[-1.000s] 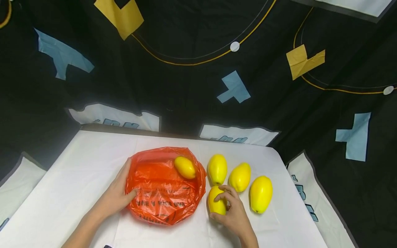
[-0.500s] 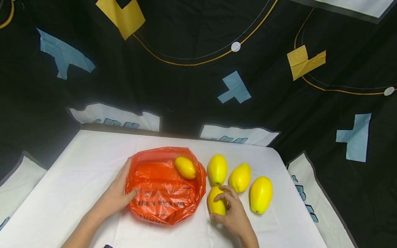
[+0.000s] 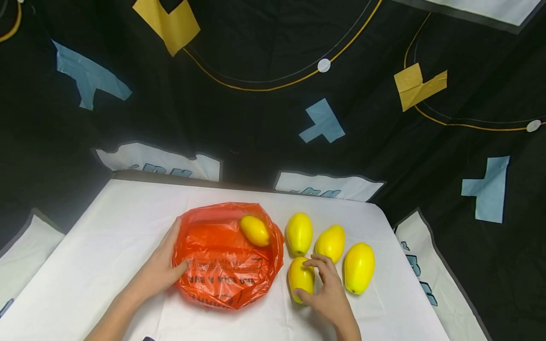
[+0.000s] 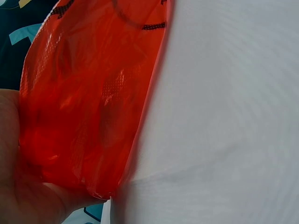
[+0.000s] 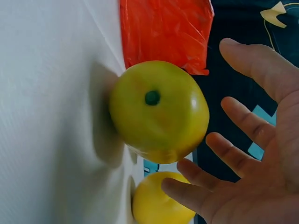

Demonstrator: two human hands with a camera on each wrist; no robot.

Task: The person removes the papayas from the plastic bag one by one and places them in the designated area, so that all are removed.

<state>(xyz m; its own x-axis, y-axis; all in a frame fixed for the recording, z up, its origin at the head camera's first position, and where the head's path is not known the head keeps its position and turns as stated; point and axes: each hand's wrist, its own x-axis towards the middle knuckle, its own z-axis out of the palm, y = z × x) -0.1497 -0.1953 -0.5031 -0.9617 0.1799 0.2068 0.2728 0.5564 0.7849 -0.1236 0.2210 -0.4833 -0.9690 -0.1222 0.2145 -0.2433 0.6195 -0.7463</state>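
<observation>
A red plastic bag point(image 3: 222, 255) stands with its mouth facing up on the left part of the table. My left hand point(image 3: 159, 263) holds its left rim, the thumb over the edge and the other fingers mostly hidden behind. One yellow oblong fruit point(image 3: 255, 230) shows inside the bag, at its far right. To the right of the bag, my right hand point(image 3: 328, 291) is spread above another yellow fruit point(image 3: 301, 279). In the right wrist view its fingers point(image 5: 250, 123) look extended and apart from this fruit, whose dark green end faces the camera.
Three more yellow fruits lie behind and right of my right hand: one point(image 3: 299, 233) near the bag, one point(image 3: 330, 242) in the middle, one point(image 3: 359, 267) farthest right. A white cloth covers the table point(image 3: 128, 222). Behind it hangs a black patterned cloth point(image 3: 239, 132).
My right hand has shifted slightly right and loosened from the near fruit, which has moved a little right and towards me. The left hand and bag stay put.
</observation>
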